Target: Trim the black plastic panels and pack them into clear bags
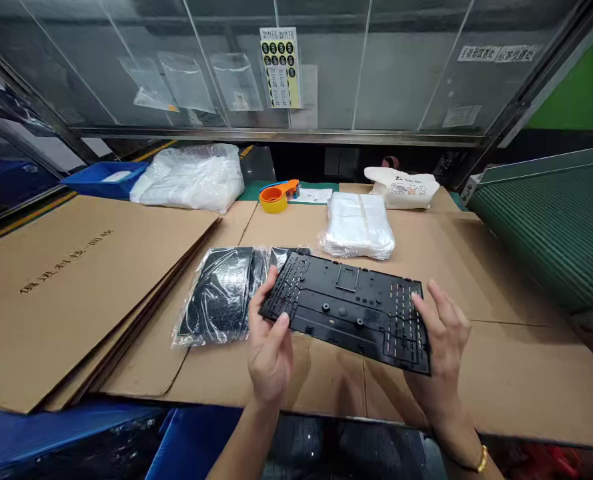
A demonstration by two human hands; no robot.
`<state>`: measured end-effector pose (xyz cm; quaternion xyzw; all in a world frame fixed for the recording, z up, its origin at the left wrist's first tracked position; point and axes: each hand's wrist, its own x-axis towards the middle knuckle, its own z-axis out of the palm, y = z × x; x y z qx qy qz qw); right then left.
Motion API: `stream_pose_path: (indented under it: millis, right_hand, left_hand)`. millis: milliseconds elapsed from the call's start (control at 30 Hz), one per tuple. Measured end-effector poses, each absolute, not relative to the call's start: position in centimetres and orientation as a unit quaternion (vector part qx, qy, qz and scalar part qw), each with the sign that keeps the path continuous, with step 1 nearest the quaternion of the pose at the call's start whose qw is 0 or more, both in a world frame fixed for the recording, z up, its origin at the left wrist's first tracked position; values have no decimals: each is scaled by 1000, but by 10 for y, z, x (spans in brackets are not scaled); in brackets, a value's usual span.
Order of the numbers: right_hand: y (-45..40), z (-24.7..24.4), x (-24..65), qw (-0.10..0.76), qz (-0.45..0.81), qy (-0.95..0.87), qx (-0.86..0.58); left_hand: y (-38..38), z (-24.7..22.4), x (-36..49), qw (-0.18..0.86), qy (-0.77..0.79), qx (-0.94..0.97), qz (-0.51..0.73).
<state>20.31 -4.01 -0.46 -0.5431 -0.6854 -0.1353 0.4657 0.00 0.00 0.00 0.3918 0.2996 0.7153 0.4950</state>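
Observation:
A black plastic panel [346, 310] with vent slots near both ends is held tilted above the cardboard-covered bench. My left hand [269, 347] grips its left end, thumb on the upper face and fingers behind the edge. My right hand [441, 333] holds the right end, its thumb on the slotted face and the other fingers partly hidden behind. Behind and left of the panel, similar-looking black panels in a clear plastic bag [216, 293] lie on the cardboard, partly covered by the held panel.
Stacked cardboard sheets [91, 287] fill the left side. At the back are a blue bin [103, 180], bagged white material [191, 175], an orange tape dispenser [275, 197], a bundle of clear bags [359, 223] and a white printed pouch [402, 188]. A green ribbed surface [551, 227] borders the right.

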Motion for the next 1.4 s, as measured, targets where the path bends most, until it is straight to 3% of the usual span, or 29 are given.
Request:
stream_pose_path:
  millis: [467,667,767,900,933,1167,1400]
  right_hand:
    - [-37,-16,216,505,-114,-684,-514]
    - [-16,-58,255,613,85,-584,-525]
    - [2,-76,276,645,94,-463,-601]
    - [14,-86,289,680,86,-365,-630]
    - [14,-87,290,686,88,-348,-633]
    - [10,-90,291,705,113,-300,-633]
    - [11,-90,288,709,144,-300,-622]
  left_hand:
    - [-4,3,8,459,316,441,703]
    - [37,17,1,450,293,618,574]
    - [73,32,4,338,343,753,449]
    - [127,30,27,21,379,885,268]
    - [139,24,34,-13,376,896,234]
    - [186,-23,72,-113,338,928,105]
    - [197,-19,69,-146,290,944,55]
